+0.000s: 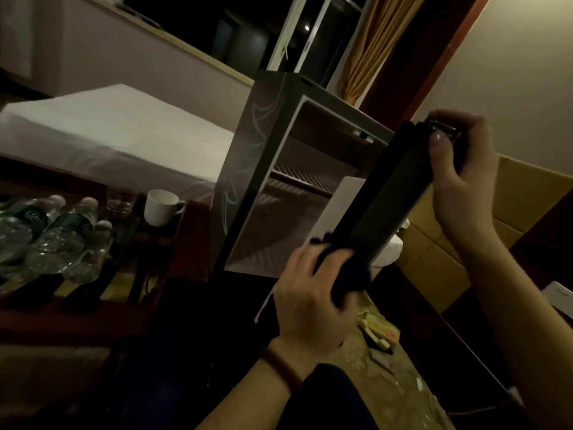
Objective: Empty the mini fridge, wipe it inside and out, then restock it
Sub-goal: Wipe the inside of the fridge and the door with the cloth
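The mini fridge (248, 144) stands open in the middle of the view, its inside bare apart from a wire shelf (300, 176). Its dark door (390, 193) swings out toward me on the right. My right hand (462, 181) grips the door's top corner. My left hand (310, 302) presses a dark blue cloth (350, 274) against the door's lower edge. Several water bottles (52, 234) lie on a low dark table (77, 318) at the left.
A white cup (161, 207) and a glass (121, 200) stand beside the bottles. A white bed (108, 135) lies behind the table. A cardboard box (449, 252) sits right of the fridge. Small packets (378, 330) lie on the floor below the door.
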`<state>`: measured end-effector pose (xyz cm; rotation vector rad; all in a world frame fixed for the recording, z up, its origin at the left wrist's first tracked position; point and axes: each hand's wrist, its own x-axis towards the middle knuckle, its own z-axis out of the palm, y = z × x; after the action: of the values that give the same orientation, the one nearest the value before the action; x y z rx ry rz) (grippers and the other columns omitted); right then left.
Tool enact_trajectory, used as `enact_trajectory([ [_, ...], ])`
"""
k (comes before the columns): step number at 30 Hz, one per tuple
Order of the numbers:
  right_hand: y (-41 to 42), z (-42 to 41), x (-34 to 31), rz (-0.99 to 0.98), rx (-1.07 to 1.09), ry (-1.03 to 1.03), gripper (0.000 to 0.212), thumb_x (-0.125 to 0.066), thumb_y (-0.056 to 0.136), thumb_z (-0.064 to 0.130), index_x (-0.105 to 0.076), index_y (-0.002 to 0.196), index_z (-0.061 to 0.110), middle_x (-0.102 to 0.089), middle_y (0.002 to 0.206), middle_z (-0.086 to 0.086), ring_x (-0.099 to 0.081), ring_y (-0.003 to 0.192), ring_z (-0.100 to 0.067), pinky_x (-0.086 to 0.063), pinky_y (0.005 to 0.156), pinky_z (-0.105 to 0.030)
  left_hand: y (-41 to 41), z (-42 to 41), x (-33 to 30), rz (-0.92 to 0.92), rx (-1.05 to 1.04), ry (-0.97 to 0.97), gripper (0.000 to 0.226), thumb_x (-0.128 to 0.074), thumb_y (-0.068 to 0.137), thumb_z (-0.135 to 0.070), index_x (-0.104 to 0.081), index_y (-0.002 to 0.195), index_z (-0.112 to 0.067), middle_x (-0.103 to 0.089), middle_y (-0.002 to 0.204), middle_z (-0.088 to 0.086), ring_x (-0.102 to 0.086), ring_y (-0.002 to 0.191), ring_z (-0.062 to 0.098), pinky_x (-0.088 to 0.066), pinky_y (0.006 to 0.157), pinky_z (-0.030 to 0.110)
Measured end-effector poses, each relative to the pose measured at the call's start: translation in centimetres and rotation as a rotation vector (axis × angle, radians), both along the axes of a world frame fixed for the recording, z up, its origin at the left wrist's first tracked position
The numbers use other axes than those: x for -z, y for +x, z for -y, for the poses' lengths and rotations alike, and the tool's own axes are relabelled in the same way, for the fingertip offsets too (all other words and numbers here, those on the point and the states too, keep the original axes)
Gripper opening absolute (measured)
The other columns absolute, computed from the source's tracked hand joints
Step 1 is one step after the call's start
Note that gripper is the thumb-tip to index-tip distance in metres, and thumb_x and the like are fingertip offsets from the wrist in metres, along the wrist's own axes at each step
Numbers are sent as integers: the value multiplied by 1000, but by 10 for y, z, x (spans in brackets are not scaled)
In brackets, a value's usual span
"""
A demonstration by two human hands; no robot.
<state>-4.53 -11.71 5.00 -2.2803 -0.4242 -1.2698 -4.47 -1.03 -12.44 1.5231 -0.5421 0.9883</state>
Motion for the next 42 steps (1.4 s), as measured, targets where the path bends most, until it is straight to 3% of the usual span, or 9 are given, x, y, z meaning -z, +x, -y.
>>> enact_trajectory([
  [3, 1, 3, 10, 34, 106, -108, 73, -61, 79, 39, -26, 138, 13, -31, 137, 6, -37, 129, -13, -39, 106, -37, 2, 8, -27, 73, -27, -10, 33, -57, 72, -23, -63, 104, -19, -62, 104, 4, -54, 101, 20, -43, 81, 25],
  [6, 2, 5, 16, 74, 89, -106, 88, -68, 78, 34, -16, 142, 5, -28, 141, -7, -32, 132, -21, -36, 107, -42, 6, 10, 12, 158, -49, 32, 35, -57, 70, -19, -57, 105, -23, -60, 107, 2, -56, 101, 23, -47, 81, 30],
  [12, 7, 5, 15, 129, 50, -148, 70, -68, 79, 32, -25, 133, 18, -30, 128, 10, -39, 125, -20, -43, 101, -40, 1, -14, 132, -87, 30, 225, 39, -56, 65, -25, -53, 104, -26, -48, 107, -6, -49, 99, 15, -54, 70, 32],
  [17, 14, 0, 15, 163, 52, -151, 58, -68, 80, 29, -26, 122, 28, -32, 125, 6, -42, 120, -21, -46, 96, -37, 1, -16, 99, -99, 25, 146, 35, -52, 70, -29, -55, 104, -26, -55, 102, 0, -51, 95, 16, -50, 71, 27],
  [22, 16, -2, 15, 156, 87, -174, 60, -67, 81, 29, -26, 121, 13, -32, 123, 4, -42, 119, -23, -47, 96, -36, 4, 9, 73, -88, -44, -5, 37, -57, 73, -32, -51, 109, -24, -45, 110, -1, -48, 100, 18, -39, 82, 22],
  [29, 38, -7, 13, 184, 136, -163, 54, -67, 79, 37, -32, 114, 16, -42, 124, -14, -45, 118, -23, -46, 96, -37, 2, 1, 160, -940, 10, -363, 38, -57, 79, -5, -54, 116, -11, -48, 111, 4, -51, 107, 28, -44, 93, 40],
  [34, 45, -7, 13, 206, 155, -161, 52, -66, 80, 37, -31, 113, 18, -40, 125, -16, -44, 118, -25, -45, 96, -38, 3, 3, 155, -1187, -2, -666, 46, -52, 88, -8, -41, 133, -11, -44, 127, 14, -46, 115, 30, -38, 98, 39],
  [38, 48, -12, 14, 188, 176, -171, 59, -63, 78, 36, -31, 120, 9, -37, 128, -19, -42, 120, -28, -45, 97, -40, -5, 11, 135, -1122, -42, -656, 43, -52, 86, -4, -45, 127, -11, -43, 127, 14, -46, 114, 29, -42, 97, 40],
  [42, 58, -28, 13, 140, 253, -212, 72, -58, 79, 44, -36, 127, -5, -39, 130, -19, -40, 121, -27, -39, 102, -40, 6, 5, 79, -851, 20, -597, 36, -56, 82, -1, -52, 116, -12, -47, 115, 4, -47, 101, 13, -40, 82, 24],
])
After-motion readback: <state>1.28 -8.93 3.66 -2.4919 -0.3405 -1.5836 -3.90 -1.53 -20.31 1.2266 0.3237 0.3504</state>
